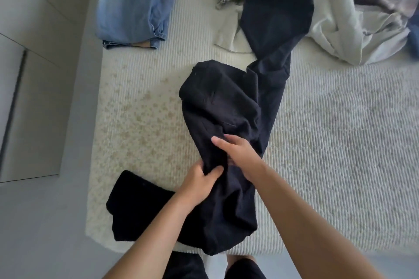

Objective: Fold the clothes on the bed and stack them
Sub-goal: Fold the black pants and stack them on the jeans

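Dark trousers (229,108) sprawl up the bed (340,131) from its near edge, one leg overlapping the blurred pile (328,7) cut off at the far edge. The left hand (199,179) pinches their cloth; the right hand (235,149) rests on them, its fingertips partly hidden, grip unclear.

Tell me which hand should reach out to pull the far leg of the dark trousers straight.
Right, probably. The right hand lies with straight fingers on the dark trousers, on the side where the leg trails off toward the unfolded pile. The left hand pinches the fabric and can anchor it.

bare forearms (294,217), no sleeves; dark shorts (188,265) w/ bare knees
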